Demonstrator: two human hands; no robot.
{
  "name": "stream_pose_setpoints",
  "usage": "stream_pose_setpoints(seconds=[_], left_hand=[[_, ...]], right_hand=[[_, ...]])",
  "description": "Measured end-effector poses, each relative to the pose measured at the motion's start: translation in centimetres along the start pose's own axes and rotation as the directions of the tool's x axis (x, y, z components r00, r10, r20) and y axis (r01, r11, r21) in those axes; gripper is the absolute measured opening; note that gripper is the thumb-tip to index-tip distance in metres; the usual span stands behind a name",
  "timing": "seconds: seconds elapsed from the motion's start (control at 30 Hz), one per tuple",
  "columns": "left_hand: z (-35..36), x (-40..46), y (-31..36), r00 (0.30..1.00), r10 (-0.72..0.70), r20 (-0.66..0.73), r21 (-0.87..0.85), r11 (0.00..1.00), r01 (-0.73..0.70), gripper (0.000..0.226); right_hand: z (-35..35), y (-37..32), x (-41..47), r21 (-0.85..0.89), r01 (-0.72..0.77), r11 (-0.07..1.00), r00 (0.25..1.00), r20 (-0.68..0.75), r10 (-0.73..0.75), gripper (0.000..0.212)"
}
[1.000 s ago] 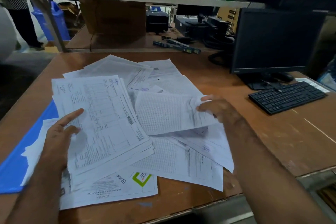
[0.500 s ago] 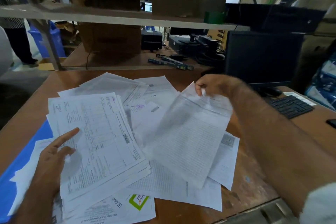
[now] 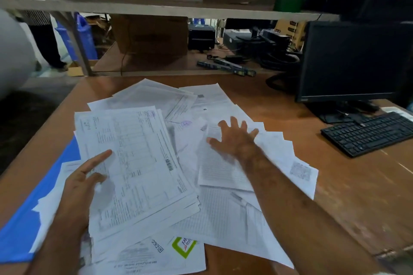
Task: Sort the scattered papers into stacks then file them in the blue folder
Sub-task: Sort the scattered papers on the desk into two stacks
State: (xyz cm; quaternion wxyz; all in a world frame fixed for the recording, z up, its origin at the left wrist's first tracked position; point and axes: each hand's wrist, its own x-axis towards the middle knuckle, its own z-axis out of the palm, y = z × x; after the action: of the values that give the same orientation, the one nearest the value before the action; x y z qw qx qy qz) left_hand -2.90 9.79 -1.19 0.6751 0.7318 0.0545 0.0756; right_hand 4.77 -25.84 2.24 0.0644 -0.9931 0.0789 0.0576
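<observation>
White printed papers lie scattered across the middle of the wooden desk [image 3: 263, 94]. A thick stack of forms [image 3: 138, 163] sits at the left of the spread, and my left hand [image 3: 82, 183] rests on its left edge with the forefinger stretched out over the top sheet. My right hand [image 3: 234, 138] is spread flat, fingers splayed, on a gridded sheet [image 3: 219, 172] in the middle of the pile. The blue folder [image 3: 33, 205] lies at the left under the papers, mostly covered. A sheet with a green logo [image 3: 183, 248] pokes out at the front.
A black monitor [image 3: 353, 60] and black keyboard [image 3: 368, 134] stand at the right of the desk. A shelf [image 3: 156, 6] with cardboard boxes runs overhead at the back, with a printer and cables behind. A person stands at the far left beside a blue bin [image 3: 85, 38].
My right hand lifted a gridded sheet by its corner, then laid it back on the pile and now presses flat on it. My left hand stayed on the stack.
</observation>
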Motion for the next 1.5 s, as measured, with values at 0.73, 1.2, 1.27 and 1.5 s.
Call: stream_pose_setpoints(seconds=[0.73, 1.2, 1.27, 1.5], left_hand=[[0.4, -0.9, 0.6, 1.000, -0.014, -0.004, -0.057, 0.998, 0.014, 0.053], [0.1, -0.1, 0.0, 1.000, 0.000, 0.000, -0.034, 0.999, 0.000, 0.051], [-0.1, 0.0, 0.0, 1.000, 0.014, 0.011, -0.039, 0.999, -0.014, 0.049], [0.0, 0.0, -0.1, 0.999, 0.036, 0.019, -0.069, 0.997, -0.035, 0.053]], right_hand=[[2.6, 5.0, -8.1, 0.205, -0.120, 0.971, 0.992, -0.004, 0.123, 0.094], [-1.6, 4.1, -4.3, 0.791, 0.383, 0.478, 0.915, -0.396, -0.079, 0.036], [-2.0, 3.0, -4.1, 0.852, 0.371, 0.369, 0.925, -0.374, -0.068, 0.030], [1.5, 1.2, -1.2, 0.462, 0.149, 0.874, 0.988, -0.039, -0.148, 0.078]])
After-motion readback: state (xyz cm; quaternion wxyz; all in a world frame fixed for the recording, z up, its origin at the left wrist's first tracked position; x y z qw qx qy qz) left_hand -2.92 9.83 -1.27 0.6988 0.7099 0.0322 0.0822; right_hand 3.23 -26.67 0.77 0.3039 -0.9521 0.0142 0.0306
